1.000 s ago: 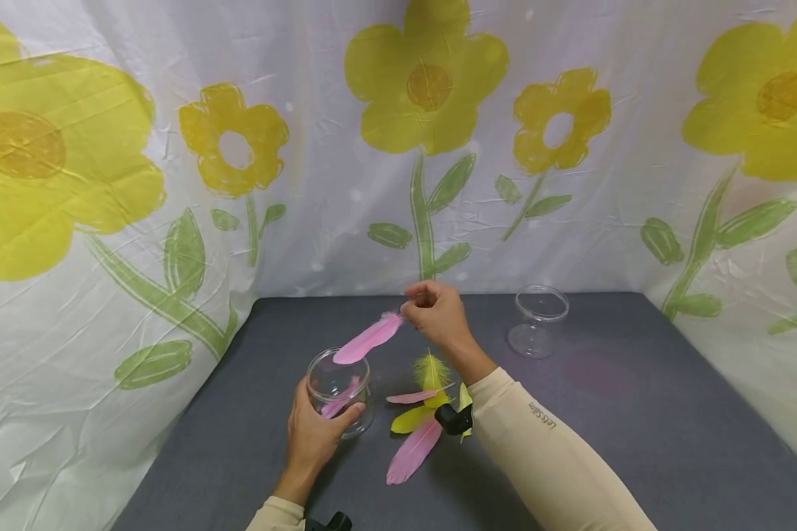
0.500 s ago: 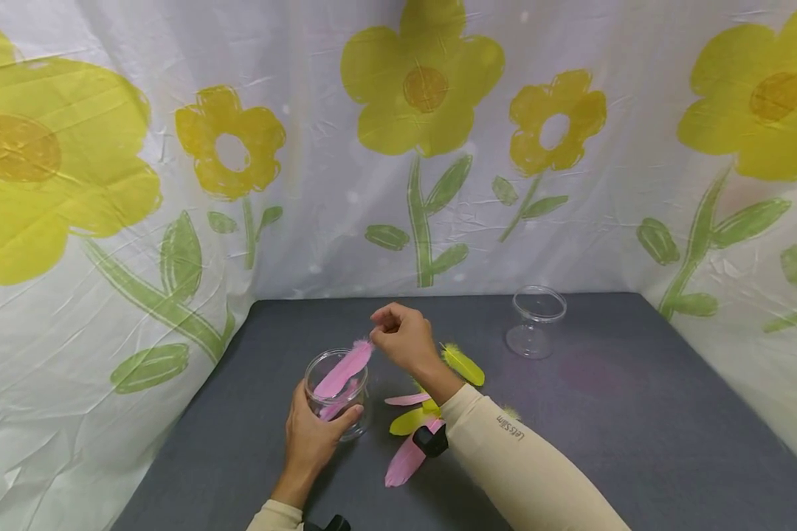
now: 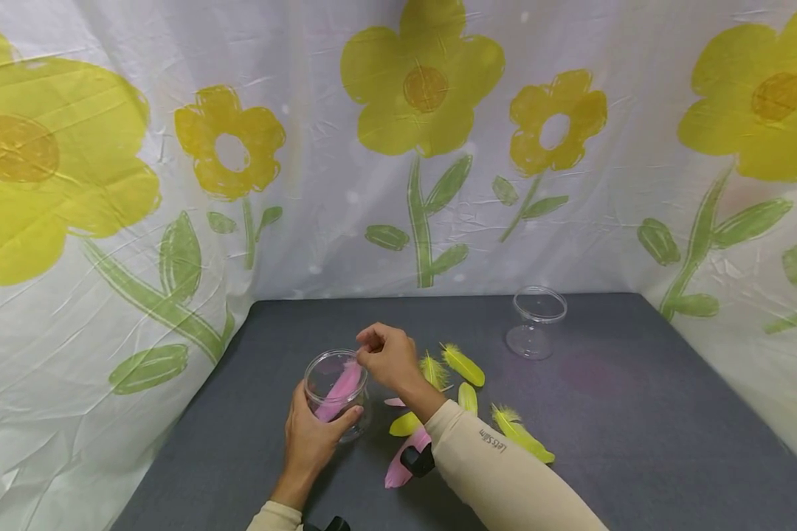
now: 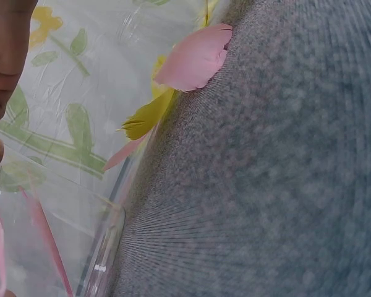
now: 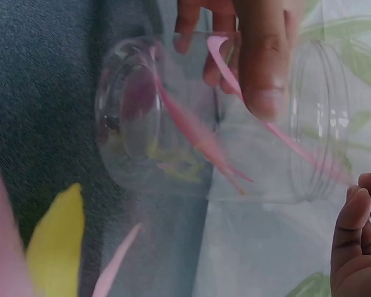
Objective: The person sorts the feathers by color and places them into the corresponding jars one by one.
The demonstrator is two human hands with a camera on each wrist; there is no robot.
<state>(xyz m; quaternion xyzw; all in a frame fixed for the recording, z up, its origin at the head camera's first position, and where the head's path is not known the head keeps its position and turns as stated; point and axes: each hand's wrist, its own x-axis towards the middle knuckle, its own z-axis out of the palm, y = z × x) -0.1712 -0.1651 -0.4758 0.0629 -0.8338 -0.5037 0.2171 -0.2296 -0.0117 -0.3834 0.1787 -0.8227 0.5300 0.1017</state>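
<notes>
In the head view the right hand [image 3: 388, 358] is pinching a pink feather [image 3: 341, 389], slanting down-left into the jar [image 3: 359, 422] the left hand [image 3: 314, 431] is gripping, the left wrist view showing pink inside, the right wrist view its pinched end outside.

Marking: one legible inscription, the wordmark "LetsSlim" [image 3: 493, 440].

Carrier: the beige sleeve [image 3: 525, 476] on the person's right forearm.

Position: on the outward-facing fabric, closer to the sleeve's upper edge in the head view than to its lower edge, a short way behind the cuff that ends at the wrist of the right hand [image 3: 388, 359].

Orientation: the line runs lengthwise along the forearm, reads from the cuff end toward the elbow, and slopes down to the right in the head view.

Lettering: small, dark characters on light fabric, single line, with capital L and capital S. An apostrophe before the first "s" is too small to confirm.
</notes>
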